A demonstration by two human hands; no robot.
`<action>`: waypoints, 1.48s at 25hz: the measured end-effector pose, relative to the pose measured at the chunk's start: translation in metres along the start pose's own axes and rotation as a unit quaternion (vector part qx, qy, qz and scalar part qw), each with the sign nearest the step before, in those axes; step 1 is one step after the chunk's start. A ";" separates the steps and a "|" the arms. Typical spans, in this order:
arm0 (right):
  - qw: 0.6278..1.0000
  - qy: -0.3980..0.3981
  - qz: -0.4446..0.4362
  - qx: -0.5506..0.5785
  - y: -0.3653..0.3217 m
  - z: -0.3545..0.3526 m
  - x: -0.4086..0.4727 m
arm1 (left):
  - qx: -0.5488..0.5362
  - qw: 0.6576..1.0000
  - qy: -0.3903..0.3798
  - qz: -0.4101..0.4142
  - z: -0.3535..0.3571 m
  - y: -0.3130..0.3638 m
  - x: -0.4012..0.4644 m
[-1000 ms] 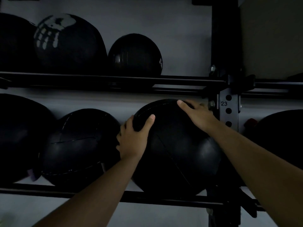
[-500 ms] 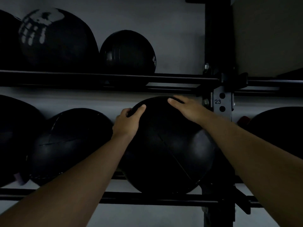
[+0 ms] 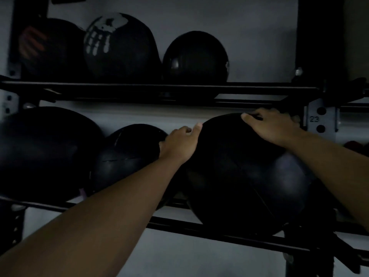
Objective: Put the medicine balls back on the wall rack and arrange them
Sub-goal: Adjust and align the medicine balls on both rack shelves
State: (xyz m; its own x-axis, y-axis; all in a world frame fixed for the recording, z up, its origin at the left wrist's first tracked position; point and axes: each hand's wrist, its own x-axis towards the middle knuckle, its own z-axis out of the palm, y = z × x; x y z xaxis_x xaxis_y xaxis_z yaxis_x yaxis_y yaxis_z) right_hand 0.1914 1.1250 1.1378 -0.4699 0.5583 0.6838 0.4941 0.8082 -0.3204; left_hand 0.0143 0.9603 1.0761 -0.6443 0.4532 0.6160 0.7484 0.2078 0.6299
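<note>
Large black leather medicine ball [image 3: 247,176] on lower rack rail [image 3: 199,226] | left hand [image 3: 179,144], right hand [image 3: 273,124] spread open, pressing at 11 and 1 o'clock | risk: rolls forward off rail if released unseated

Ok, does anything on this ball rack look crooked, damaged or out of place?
Nothing stands out. The big ball under both hands sits on the lower rails beside two others, and three more rest on the upper shelf. The light is too dim to judge scuffs or tears.
</note>
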 end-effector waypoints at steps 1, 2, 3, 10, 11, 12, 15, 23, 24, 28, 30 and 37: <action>1.000 0.007 0.004 -0.025 -0.019 0.003 0.000 | 0.028 0.999 0.030 0.005 -0.015 -0.010 0.005; 0.999 0.008 -0.005 -0.035 -0.042 0.009 0.000 | 0.049 0.997 0.059 0.009 -0.030 -0.023 0.010; 0.999 0.007 -0.026 -0.040 -0.068 0.020 -0.001 | 0.067 0.994 0.084 0.012 -0.047 -0.038 0.017; 0.994 -0.087 -0.032 0.058 -0.217 0.136 -0.002 | 0.046 0.991 0.035 -0.119 -0.115 -0.152 0.033; 0.994 -0.096 -0.012 0.049 -0.230 0.149 0.003 | 0.009 0.992 0.037 -0.124 -0.107 -0.164 0.026; 0.993 -0.105 0.006 0.047 -0.241 0.160 0.008 | -0.024 0.991 0.049 -0.119 -0.098 -0.170 0.018; 0.985 -0.141 0.055 0.088 -0.261 0.178 0.026 | -0.022 0.990 0.113 -0.086 -0.078 -0.172 0.003; 0.947 -0.188 0.155 0.212 -0.257 0.182 0.047 | 0.006 0.973 0.225 -0.047 -0.062 -0.179 0.008; 0.948 -0.179 0.150 0.214 -0.255 0.183 0.046 | -0.001 0.974 0.225 -0.041 -0.065 -0.185 0.011; 0.976 -0.138 0.116 0.125 -0.248 0.182 0.033 | -0.078 0.981 0.170 0.048 -0.089 -0.230 0.027; 0.978 -0.131 0.119 0.107 -0.242 0.177 0.031 | -0.117 0.981 0.133 0.074 -0.102 -0.240 0.032; 0.932 -0.182 0.139 0.280 -0.232 0.187 0.041 | -0.165 0.976 -0.015 -0.139 -0.130 -0.185 0.060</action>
State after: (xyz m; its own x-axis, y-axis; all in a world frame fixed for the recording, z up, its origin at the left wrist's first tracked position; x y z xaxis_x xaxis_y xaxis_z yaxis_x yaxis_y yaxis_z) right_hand -0.0794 0.9951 1.1174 -0.6481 0.7046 0.2890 0.2213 0.5373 -0.8138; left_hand -0.1836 0.8364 1.0579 -0.8069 0.4453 0.3881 0.4504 0.0387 0.8920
